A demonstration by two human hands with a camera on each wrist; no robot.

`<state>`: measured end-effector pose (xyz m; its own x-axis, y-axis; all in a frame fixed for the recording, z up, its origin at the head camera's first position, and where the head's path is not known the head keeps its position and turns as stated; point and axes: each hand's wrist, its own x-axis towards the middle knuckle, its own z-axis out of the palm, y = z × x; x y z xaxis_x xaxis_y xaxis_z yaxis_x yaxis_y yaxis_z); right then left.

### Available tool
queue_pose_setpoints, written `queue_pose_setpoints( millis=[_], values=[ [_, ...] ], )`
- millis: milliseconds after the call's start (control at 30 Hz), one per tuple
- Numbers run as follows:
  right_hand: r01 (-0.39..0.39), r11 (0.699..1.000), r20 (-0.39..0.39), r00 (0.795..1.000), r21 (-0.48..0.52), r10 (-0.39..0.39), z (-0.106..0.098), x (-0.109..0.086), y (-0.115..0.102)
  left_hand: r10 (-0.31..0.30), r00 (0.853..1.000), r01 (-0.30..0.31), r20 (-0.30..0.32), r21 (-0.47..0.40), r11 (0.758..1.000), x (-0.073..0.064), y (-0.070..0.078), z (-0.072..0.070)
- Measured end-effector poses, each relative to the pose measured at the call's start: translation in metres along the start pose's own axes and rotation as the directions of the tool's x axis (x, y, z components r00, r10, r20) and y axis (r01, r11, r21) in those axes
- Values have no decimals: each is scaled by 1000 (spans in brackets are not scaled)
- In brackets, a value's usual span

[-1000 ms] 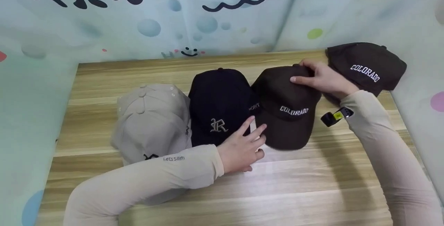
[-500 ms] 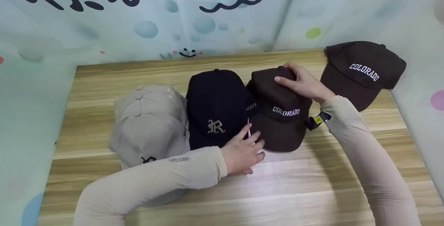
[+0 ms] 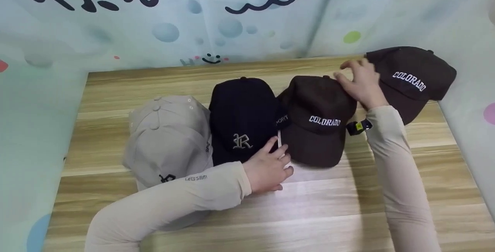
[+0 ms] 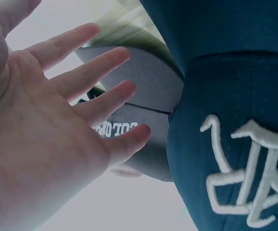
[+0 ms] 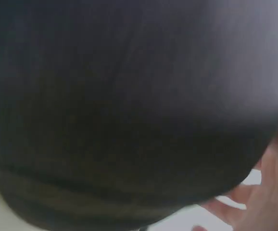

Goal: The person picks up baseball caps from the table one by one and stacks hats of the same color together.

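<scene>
A brown COLORADO cap lies right of a navy cap with an embroidered R, their sides meeting. By the brown cap's back right edge is my right hand, fingers loosely bent and holding nothing. In the right wrist view a dark cap fills most of the picture, with part of the hand at lower right. My left hand is at the front right of the navy cap, beside a thin white strip. The left wrist view shows its fingers spread, nothing in the palm.
At the left, grey caps lie partly under my left sleeve. Another brown COLORADO cap rests at the table's back right corner, against the printed side wall. A printed backdrop rises behind the wooden table.
My right hand shifted the near brown cap left, then let go and drew back to the right. The cap's crown now stands fuller. My left hand stays nearly in place.
</scene>
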<state>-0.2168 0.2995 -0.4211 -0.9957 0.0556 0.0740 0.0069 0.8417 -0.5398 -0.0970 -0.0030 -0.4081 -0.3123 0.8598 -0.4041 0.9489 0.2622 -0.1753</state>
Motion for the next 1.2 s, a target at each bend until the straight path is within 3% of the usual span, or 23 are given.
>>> queue_pose_setpoints(
  millis=[100, 267, 400, 533, 733, 900, 1100, 1200],
  values=[
    [-168, 984, -75, 984, -59, 163, -3, -3, 13, -2, 1000, 2, -21, -5, 1000, -2, -1, -1],
    [-381, 922, -140, 919, -74, 368, -7, -7, 37, 0, 998, -1, -61, -14, 1000, -6, -2, -4],
    [-463, 883, -180, 878, -79, 444, -12, -8, 54, -5, 998, 4, -61, -30, 1000, -7, -4, -5],
    [-509, 855, -219, 850, -104, 479, -15, -9, 66, -10, 999, 7, -51, -52, 999, -7, -5, -4],
    [-543, 816, -240, 834, -198, 497, -16, -9, 60, -14, 999, 11, -51, -62, 998, -8, -5, -1],
    [-547, 797, -222, 836, -256, 502, -26, -8, 55, -11, 999, 8, -49, -62, 998, -8, -5, -3],
    [-538, 833, -91, 843, -127, 530, -36, -14, 67, -13, 999, 10, -45, -85, 996, -10, -6, -6],
    [-556, 829, -39, 831, -53, 555, -39, -17, 74, -17, 998, 13, -60, -67, 998, -10, -7, -7]
  ],
)
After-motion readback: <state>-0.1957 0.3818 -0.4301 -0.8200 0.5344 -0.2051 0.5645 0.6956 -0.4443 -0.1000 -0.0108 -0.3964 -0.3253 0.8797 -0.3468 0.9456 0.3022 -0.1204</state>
